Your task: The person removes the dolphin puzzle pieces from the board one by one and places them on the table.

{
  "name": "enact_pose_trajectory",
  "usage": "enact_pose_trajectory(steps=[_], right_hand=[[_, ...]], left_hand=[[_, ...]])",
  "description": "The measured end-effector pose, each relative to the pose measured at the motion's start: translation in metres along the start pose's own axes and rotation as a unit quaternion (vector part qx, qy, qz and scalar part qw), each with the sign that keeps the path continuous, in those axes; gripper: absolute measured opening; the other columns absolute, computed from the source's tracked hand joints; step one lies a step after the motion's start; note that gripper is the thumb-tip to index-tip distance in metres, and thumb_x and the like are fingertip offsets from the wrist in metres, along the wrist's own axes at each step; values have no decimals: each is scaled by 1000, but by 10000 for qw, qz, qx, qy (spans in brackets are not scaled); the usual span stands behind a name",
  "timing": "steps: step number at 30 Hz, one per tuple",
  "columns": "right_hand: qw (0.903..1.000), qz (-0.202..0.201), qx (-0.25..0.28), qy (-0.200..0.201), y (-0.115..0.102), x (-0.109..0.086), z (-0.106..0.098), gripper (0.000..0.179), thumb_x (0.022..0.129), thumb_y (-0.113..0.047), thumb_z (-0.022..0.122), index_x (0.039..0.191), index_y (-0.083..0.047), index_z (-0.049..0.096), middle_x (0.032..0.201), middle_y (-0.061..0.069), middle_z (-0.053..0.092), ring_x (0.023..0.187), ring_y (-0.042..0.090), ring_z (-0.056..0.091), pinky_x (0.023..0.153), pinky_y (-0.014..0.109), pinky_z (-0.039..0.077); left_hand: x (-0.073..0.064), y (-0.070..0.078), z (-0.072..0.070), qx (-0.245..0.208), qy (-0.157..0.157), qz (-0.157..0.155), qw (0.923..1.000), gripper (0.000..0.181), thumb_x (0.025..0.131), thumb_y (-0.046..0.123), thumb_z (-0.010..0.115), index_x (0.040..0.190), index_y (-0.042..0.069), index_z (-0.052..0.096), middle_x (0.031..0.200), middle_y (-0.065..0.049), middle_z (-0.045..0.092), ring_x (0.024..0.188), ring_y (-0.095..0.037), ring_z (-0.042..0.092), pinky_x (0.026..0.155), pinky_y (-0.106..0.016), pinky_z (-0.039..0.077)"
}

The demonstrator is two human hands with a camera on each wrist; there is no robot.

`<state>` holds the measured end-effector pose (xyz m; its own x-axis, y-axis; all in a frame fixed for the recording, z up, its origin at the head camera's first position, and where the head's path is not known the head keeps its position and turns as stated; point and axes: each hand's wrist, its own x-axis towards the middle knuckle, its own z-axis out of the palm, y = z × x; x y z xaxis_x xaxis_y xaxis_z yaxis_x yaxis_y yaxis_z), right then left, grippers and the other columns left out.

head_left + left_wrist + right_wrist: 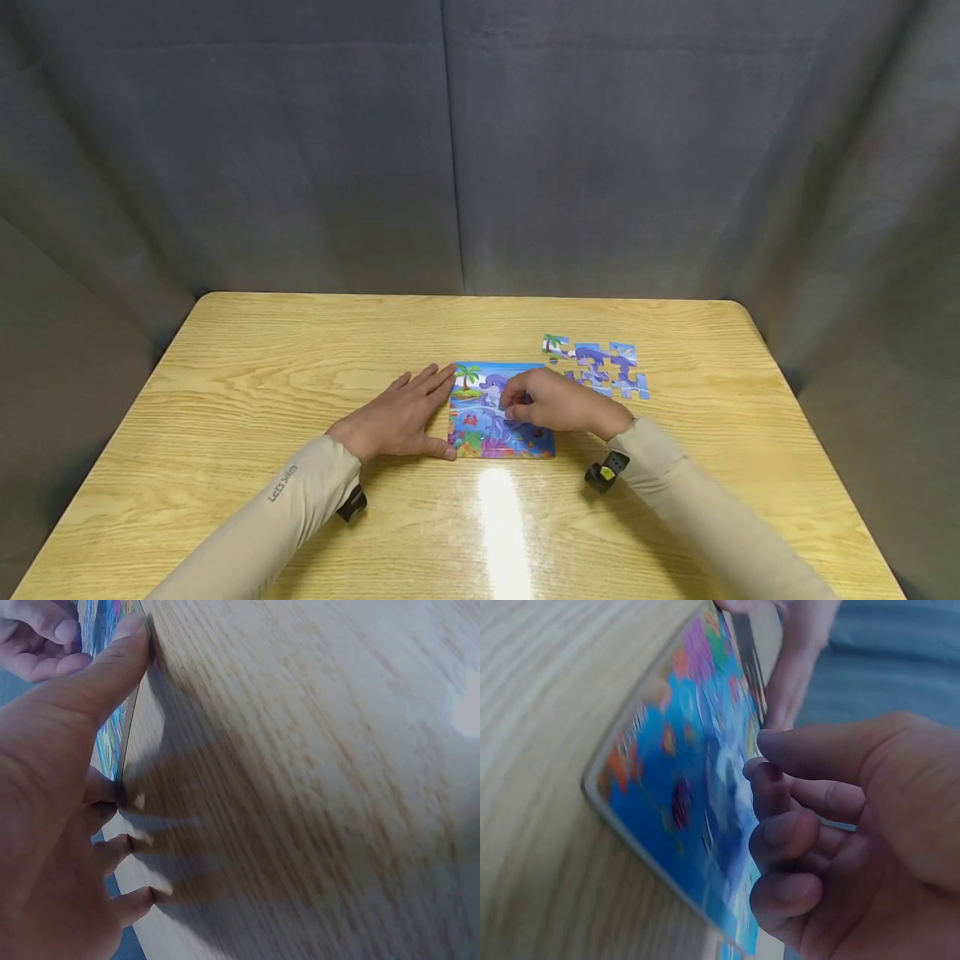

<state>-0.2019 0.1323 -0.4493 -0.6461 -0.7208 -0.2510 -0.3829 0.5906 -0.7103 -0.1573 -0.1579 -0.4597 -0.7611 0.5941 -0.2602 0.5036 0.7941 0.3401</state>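
Note:
A flat puzzle board (471,433) with a bright sea picture of dolphins, a palm tree and a crab lies near the middle of the table. My left hand (397,417) is spread flat along its left edge. The left thumb (120,656) lies at the board's near left corner. Over the picture bends my right hand (551,402), fingers curled. In the right wrist view its thumb tip and index tip nearly meet, and no thing shows between them. Just beyond the board's right side lie several loose puzzle pieces (591,355) with dolphin and palm parts.
The wooden table (300,350) stretches wide on both sides, with a bright glare strip in front of the board. Grey curtains (337,167) hang behind the table and at its sides.

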Motion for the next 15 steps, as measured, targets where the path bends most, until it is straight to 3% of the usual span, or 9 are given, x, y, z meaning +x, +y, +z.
enact_pose_trajectory(steps=[7,10,15], right_hand=[[9984,-273,-477,-91,-14,10,16,14,107,-14,65,113,-11,77,102,-1,75,71,5,58,75,26,53],[9985,-175,-505,-120,-20,13,22,14,107,-14,66,115,-10,76,104,0,76,76,6,61,78,29,56],[9953,87,-958,59,-32,15,32,16,102,-20,74,114,-10,75,92,-4,73,77,7,61,73,29,54]], left_hand=[[0,-1,1,-24,33,26,10000,111,93,67,71,170,2,23,182,-11,10,168,-41,14,132,-68,21],[0,0,0,-42,25,22,10000,111,94,66,71,169,1,23,182,-11,10,168,-41,14,132,-68,21],[-1,0,0,-59,31,32,10000,110,94,65,71,169,1,23,182,-12,10,168,-42,14,131,-68,21]])
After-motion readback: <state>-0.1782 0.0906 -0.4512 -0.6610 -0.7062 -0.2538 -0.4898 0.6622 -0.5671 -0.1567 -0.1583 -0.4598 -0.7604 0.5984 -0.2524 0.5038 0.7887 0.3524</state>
